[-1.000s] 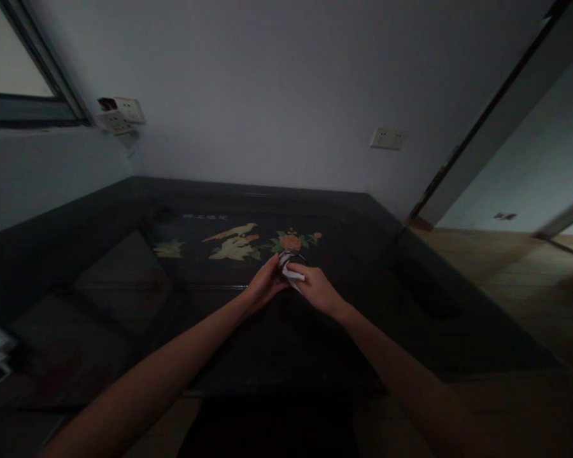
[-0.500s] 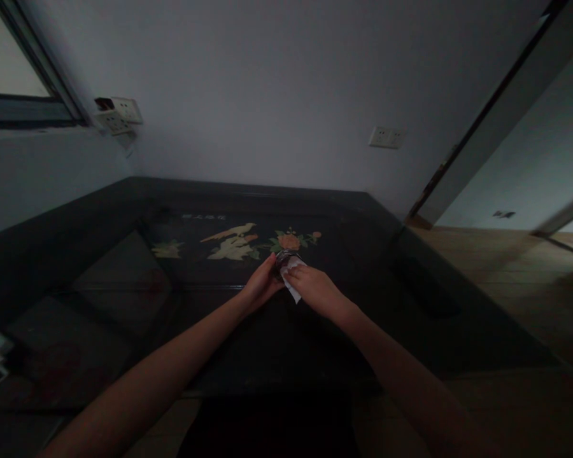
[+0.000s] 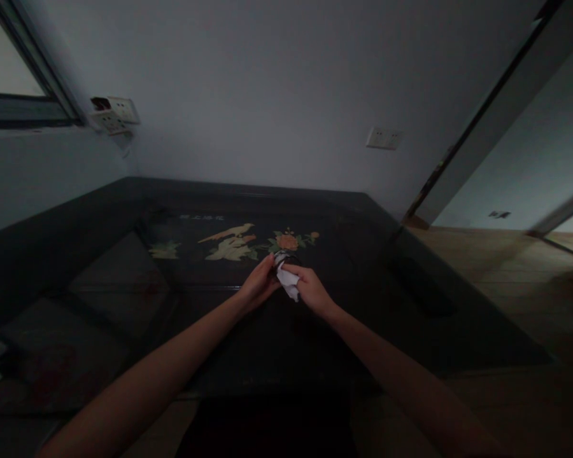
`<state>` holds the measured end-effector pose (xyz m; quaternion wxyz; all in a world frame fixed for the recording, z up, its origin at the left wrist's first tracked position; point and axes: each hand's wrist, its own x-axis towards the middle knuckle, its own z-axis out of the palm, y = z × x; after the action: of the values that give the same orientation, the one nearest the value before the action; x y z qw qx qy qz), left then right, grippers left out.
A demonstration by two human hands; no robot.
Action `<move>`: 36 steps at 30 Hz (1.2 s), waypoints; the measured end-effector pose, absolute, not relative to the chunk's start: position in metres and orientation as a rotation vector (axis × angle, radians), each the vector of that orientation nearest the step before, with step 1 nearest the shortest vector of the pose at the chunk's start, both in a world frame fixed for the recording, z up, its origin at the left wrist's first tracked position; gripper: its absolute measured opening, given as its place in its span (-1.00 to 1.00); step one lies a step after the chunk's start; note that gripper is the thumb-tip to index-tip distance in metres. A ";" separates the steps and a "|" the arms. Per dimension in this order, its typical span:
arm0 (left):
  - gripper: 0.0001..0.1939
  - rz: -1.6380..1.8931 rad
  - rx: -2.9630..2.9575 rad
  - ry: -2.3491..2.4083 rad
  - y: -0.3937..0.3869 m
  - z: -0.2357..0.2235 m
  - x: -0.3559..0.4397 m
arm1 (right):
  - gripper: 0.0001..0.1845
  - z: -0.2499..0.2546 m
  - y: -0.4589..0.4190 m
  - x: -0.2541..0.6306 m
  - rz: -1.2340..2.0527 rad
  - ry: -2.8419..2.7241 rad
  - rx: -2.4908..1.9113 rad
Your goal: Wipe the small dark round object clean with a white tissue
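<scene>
Grip, left hand (image 3: 259,282): curled about a small shiny container (image 3: 280,256), contents too dark to tell. Grip, right hand (image 3: 311,289): pinching white tissue (image 3: 289,284) against it, above dark table (image 3: 277,350).

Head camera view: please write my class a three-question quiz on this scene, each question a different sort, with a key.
1. Multiple choice: what does the right hand hold?
A) a spoon
B) a white tissue or cloth
C) a red pen

2. True or false: the left hand touches a small shiny object.

3. Fill the gap: in the picture, the orange flower on the tabletop lies to the ____ of the yellow bird.

Key: 1 B; 2 true; 3 right.
</scene>
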<state>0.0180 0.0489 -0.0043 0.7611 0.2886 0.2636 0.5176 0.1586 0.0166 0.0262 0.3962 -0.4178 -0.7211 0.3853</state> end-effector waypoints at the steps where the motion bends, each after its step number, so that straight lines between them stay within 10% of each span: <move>1: -0.73 1.121 0.628 0.570 0.049 -0.005 0.017 | -0.40 0.026 0.017 0.158 0.987 -1.808 -1.046; 18: -0.71 1.058 0.602 0.630 0.045 0.004 0.017 | -0.60 0.050 0.005 0.163 -0.132 -2.698 -1.237; 36: -0.77 1.003 0.572 0.591 0.045 0.006 0.013 | -0.60 0.030 0.023 0.161 1.317 -1.380 -1.034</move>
<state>0.0128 0.0448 0.0057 0.7970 0.2665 0.2752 0.4670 0.1610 0.0233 0.0299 0.4670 -0.4213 -0.5622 0.5369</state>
